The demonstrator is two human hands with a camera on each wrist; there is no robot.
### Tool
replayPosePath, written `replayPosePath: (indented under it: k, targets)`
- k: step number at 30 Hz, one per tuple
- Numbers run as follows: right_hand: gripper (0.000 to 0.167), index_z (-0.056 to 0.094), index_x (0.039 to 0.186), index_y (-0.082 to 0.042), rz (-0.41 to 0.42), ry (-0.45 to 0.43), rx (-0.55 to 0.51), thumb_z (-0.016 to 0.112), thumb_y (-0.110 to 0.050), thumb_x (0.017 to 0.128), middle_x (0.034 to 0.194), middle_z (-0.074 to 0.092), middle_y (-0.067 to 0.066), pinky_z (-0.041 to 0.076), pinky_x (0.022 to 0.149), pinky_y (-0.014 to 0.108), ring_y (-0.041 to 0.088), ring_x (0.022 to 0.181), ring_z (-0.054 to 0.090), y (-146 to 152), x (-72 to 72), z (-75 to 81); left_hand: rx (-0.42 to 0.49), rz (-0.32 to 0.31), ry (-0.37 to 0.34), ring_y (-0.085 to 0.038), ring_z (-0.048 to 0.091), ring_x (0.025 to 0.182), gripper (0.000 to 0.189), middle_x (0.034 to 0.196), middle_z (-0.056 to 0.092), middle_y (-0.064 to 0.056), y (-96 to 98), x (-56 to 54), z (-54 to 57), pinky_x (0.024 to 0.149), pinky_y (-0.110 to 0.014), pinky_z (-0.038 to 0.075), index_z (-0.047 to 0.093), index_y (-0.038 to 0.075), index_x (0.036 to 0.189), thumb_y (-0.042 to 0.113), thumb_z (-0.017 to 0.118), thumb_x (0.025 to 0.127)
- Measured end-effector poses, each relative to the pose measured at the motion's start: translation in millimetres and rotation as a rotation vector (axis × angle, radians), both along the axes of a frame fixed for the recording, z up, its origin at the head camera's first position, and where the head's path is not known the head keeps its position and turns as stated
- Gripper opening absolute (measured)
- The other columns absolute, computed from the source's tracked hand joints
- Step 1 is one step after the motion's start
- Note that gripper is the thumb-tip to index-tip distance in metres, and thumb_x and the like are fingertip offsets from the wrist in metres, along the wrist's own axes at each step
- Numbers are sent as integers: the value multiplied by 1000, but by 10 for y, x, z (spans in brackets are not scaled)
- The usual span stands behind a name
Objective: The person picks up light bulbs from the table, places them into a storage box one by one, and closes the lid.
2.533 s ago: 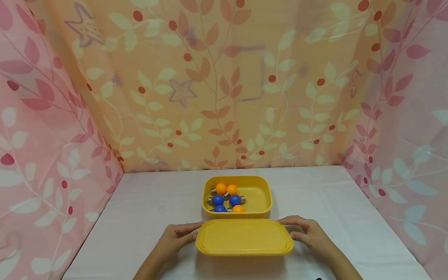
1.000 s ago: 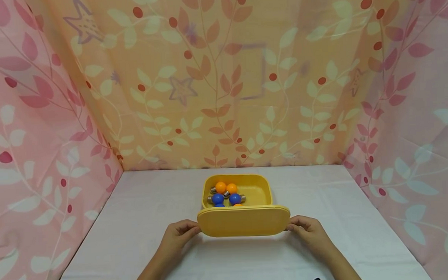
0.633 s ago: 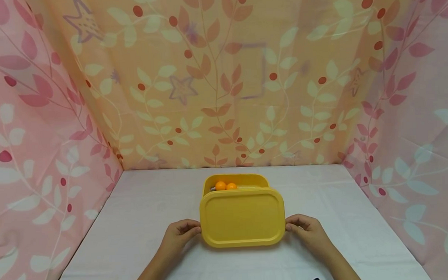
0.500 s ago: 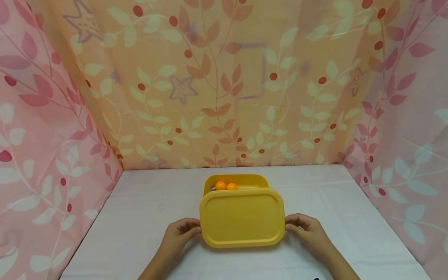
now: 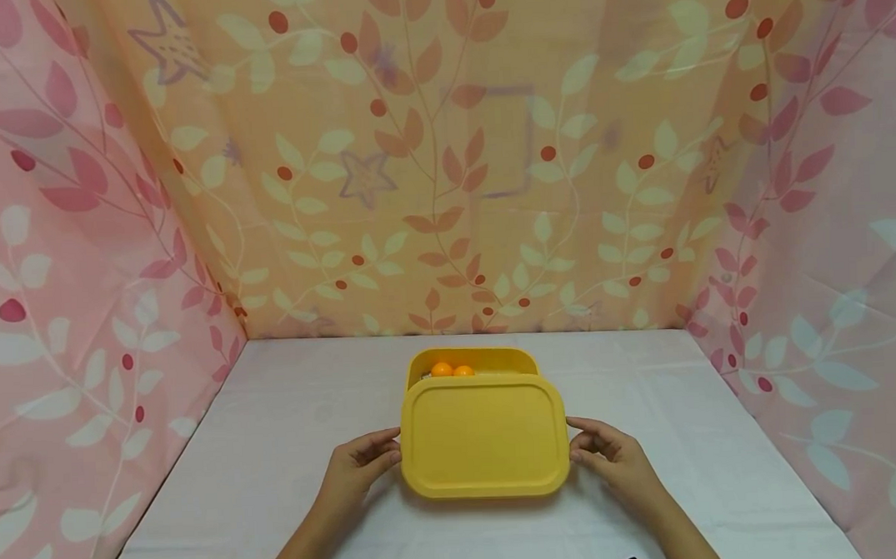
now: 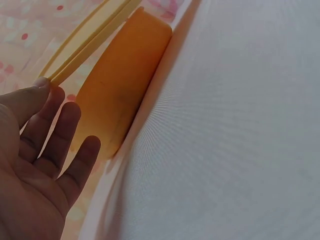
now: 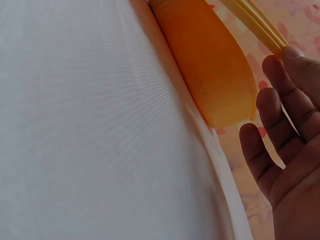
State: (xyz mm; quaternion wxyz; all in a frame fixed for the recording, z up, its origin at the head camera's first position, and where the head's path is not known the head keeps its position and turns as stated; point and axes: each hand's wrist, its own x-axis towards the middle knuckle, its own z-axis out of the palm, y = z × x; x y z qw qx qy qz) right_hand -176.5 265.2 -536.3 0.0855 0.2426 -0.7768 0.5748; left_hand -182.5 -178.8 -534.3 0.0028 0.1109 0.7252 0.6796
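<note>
A yellow lid is pinched at its two short ends, tilted so that its flat recessed face shows in the head view. My left hand holds the left end; in the left wrist view its thumb lies against the edge of the lid and the lower fingers are spread free. At the right end my right hand pinches the edge likewise. Behind the lid stands a yellow box, its front part covered from sight. Two orange bulbs show inside it. In both wrist views the lid is above the box.
A white cloth covers the table around the box. Patterned curtains stand on three sides: a pink left curtain, an orange back curtain and a pink right curtain.
The lid has been turned from lying nearly flat in front of the box to tilted over its front. It now hides the blue bulbs and the front orange one.
</note>
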Motion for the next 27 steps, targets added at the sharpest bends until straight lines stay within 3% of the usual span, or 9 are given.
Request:
replayPosePath:
  k: [5, 12, 17, 23, 27]
  targets:
    - [47, 59, 139, -2, 25, -24, 1, 71, 1, 94, 99, 73, 9, 57, 83, 23, 18, 88, 70, 18, -6, -7, -12, 4, -8, -16, 73, 97, 39, 109, 75, -14, -9, 6, 0, 86, -25, 61, 71, 4, 127, 14, 79, 90]
    - [57, 53, 145, 0, 125, -43, 4, 73, 1, 92, 103, 73, 10, 59, 84, 27, 24, 93, 67, 63, -14, -14, -64, -10, -13, -15, 72, 100, 41, 113, 75, -12, -57, -18, 2, 87, -24, 60, 71, 6, 130, 20, 78, 92]
    - [60, 53, 145, 0, 120, -22, 20, 75, 3, 90, 102, 72, 11, 58, 84, 27, 22, 93, 67, 72, -16, -7, -26, -121, 6, -16, 70, 106, 46, 117, 73, -16, -111, -42, -15, 92, -27, 60, 66, 4, 136, 15, 76, 93]
    - [59, 55, 143, 1, 109, -3, 22, 76, 4, 88, 109, 72, 12, 60, 85, 30, 20, 97, 67, 91, -16, 6, 25, -295, 121, -23, 69, 114, 55, 124, 70, -19, -158, -56, -36, 96, -34, 59, 55, -4, 144, 3, 73, 93]
    - [59, 57, 141, 3, 122, 77, 23, 77, 8, 86, 129, 63, 18, 60, 85, 33, 22, 108, 62, 98, -36, 8, 29, -323, 112, -31, 68, 116, 57, 127, 69, -14, -168, -51, -44, 95, -35, 60, 53, -4, 145, 1, 73, 92]
